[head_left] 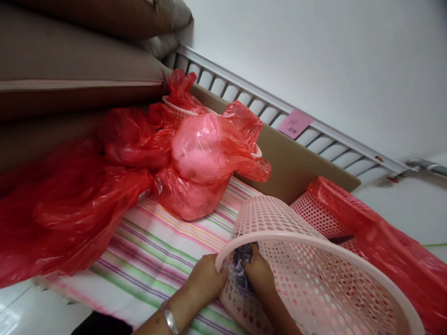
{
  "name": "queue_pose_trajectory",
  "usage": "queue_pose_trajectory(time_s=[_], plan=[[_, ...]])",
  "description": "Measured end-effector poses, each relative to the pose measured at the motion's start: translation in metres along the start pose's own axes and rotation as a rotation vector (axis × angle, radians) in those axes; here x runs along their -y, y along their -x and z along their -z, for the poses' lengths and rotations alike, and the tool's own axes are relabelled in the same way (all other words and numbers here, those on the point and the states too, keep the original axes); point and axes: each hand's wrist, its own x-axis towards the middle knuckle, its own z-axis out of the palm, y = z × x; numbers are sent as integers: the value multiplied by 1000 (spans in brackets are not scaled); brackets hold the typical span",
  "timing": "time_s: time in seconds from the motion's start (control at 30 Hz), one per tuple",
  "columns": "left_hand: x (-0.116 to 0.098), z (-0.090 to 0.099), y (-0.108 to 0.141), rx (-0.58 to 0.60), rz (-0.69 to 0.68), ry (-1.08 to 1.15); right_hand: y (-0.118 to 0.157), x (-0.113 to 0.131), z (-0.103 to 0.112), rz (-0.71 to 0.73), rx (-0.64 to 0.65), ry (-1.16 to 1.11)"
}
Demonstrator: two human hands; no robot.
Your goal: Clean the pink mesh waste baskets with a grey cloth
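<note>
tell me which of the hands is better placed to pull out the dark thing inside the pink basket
Right. The right hand is already inside the pink basket, touching the dark thing. The left hand grips the rim outside.

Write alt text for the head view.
Two bare hands work at a pink perforated basket lying on its side: the left hand grips its rim, the right hand reaches inside. Red plastic bags sit behind on striped cloth.

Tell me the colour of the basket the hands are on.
Pale pink basket, perforated all over; shows best in the head view.
</note>
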Motion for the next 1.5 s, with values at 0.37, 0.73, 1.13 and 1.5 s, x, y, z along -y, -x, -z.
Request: queue_pose_trajectory(time_s=[0.37,0.73,1.13,1.5], plan=[[3,-1,-3,-19,40,-23,-44,-3,0,-1,-34,-2],[4,-2,-2,-14,38,-26,-38,-5,-2,-9,-50,-13],[1,0,0,-10,1,-24,10,2,-1,-20,2,-3],[2,1,-3,-41,32,-19,-11,5,-1,12,-34,-48]])
